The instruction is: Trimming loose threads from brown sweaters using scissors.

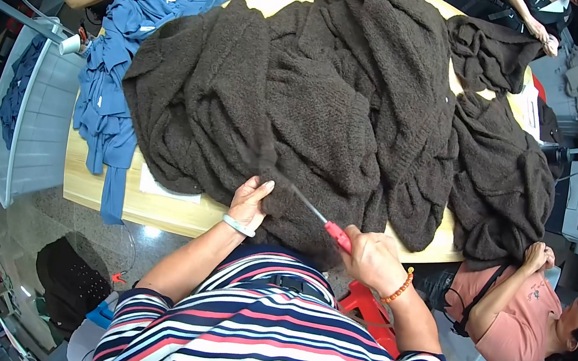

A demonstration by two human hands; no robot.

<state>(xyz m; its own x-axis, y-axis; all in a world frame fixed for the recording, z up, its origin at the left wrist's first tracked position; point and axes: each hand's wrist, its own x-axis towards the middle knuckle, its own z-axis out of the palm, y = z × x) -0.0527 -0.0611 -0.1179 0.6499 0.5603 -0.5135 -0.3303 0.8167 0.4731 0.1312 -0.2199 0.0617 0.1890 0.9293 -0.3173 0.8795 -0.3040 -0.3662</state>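
Observation:
A large heap of dark brown knit garments (317, 101) covers the middle of the table and hangs over its near edge in front of me. My left hand (248, 203) is closed on a fold of this knit, its thumb uppermost. In my closed right hand (376, 262) is a red-handled tool (338, 235) with a thin metal shaft. The shaft points up and left over the knit, toward the space above my left hand. Its far end is smeared by motion, so the tip's shape is unclear.
Blue garments (113, 67) lie along the left of the pale wooden table (168, 218), where a person in white handles them. At the right, a person in pink (518, 318) sits by more brown knit; another's hand (539, 31) holds knit behind. A white bin (40, 116) stands left.

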